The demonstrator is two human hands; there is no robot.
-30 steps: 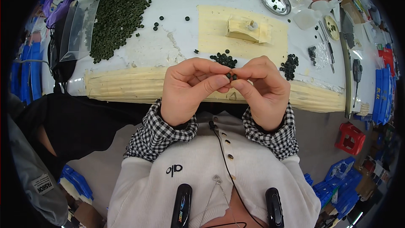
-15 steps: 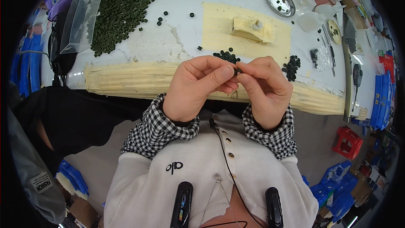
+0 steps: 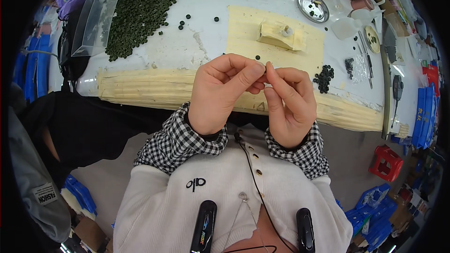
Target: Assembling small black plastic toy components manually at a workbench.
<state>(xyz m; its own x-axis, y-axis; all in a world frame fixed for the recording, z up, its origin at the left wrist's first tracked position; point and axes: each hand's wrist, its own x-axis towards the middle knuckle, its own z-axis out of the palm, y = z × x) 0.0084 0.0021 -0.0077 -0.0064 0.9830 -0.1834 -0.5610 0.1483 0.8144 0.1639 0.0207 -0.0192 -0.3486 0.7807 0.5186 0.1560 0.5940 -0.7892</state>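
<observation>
My left hand (image 3: pixel 224 89) pinches a small dark round piece (image 3: pixel 265 71) between thumb and fingertips, above the table's front edge. Most of the piece is hidden by the fingers. Close against it is the index fingertip of my right hand (image 3: pixel 291 105); its thumb stands apart from that finger, lower down. Right of my hands lies a small cluster of dark rings (image 3: pixel 324 78). One loose dark ring (image 3: pixel 258 57) sits just beyond my fingertips.
A large heap of dark green rings (image 3: pixel 140 11) covers the table's far left, beside a clear plastic tray (image 3: pixel 96 23). Ahead, a tape-covered block (image 3: pixel 281 37) with a small peg rests on a yellowish sheet (image 3: pixel 239 21). A round metal dish (image 3: pixel 313 7) and tweezers (image 3: pixel 364 61) lie right.
My right thumb has come away from the piece and dropped lower, while the index finger has straightened. Both hands have shifted slightly, now covering the nearby ring cluster.
</observation>
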